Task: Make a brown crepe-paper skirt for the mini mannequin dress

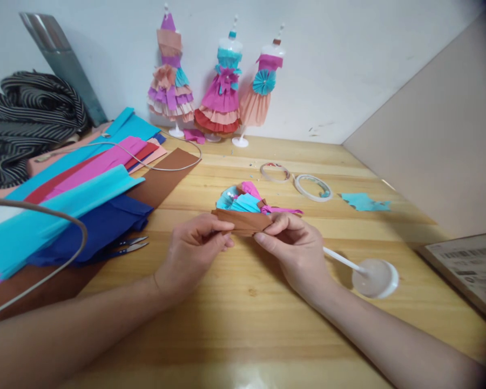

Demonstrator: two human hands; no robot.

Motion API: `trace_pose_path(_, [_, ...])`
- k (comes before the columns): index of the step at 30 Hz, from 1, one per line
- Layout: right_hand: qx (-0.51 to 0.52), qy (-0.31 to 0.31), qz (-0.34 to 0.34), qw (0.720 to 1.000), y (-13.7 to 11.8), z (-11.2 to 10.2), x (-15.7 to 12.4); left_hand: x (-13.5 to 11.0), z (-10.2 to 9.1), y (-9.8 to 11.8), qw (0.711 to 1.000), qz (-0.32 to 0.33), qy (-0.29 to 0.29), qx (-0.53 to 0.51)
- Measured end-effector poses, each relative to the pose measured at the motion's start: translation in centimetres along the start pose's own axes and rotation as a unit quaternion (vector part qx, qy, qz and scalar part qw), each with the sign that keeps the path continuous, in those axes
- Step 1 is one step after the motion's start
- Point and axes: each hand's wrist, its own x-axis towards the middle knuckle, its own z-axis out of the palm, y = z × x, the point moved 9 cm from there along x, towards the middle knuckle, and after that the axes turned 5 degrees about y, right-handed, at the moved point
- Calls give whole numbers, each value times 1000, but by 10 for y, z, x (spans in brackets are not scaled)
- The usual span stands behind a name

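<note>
A strip of brown crepe paper (243,221) is stretched between my two hands, above the middle of the table. My left hand (196,246) pinches its left end and my right hand (294,246) pinches the right end. Just behind the strip lie pleated light blue paper (245,203) and pink paper (250,189), partly covered by it. Beside my right hand, a white stand (375,276) lies on its side; its rod runs behind that hand, so its other end is hidden.
Three miniature mannequins in paper dresses (170,89) stand against the wall. Colored crepe paper sheets (60,216), a cable (79,254) and thread snips (132,246) lie left. Two tape rolls (314,187) and a light blue scrap (365,202) lie right, near a cardboard box (470,265).
</note>
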Motion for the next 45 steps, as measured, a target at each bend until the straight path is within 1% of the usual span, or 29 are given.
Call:
trace_pose_path(4, [-23, 7, -25, 999, -5, -1, 0, 0, 0, 1, 1000, 7, 1, 3])
trace_pose_path(9, [-28, -25, -40, 999, -8, 3, 0, 1, -2, 3, 1000, 19, 9, 10])
trace_pose_path(14, [-54, -47, -60, 996, -11, 6, -2, 2, -5, 9, 997, 64, 26, 42])
trace_pose_path(20, [-84, -29, -96, 991, -15, 4, -3, 2, -6, 12, 990, 105, 27, 92])
trace_pose_path(24, [-113, -25, -132, 985, -20, 5, -3, 2, -7, 12, 986, 115, 34, 114])
trace_pose_path(27, [-132, -22, -138, 981, -20, 5, -3, 2, -7, 11, 986, 116, 34, 115])
trace_pose_path(33, [-140, -21, -138, 980, -20, 5, -3, 2, -6, 7, 990, 101, 22, 100])
trace_pose_path(36, [-127, -21, -112, 985, -16, 5, -3, 2, -7, 3, 992, 86, 24, 86])
trace_pose_path(40, [-94, -20, -42, 994, -5, 4, -2, 3, -9, -10, 997, 17, 38, 70])
trace_pose_path(43, [-76, -17, -11, 997, -2, 4, -1, 3, -10, -18, 997, -31, 48, 43])
trace_pose_path(45, [-68, -14, 6, 998, 0, 3, 0, 3, -9, -20, 997, -52, 51, 12])
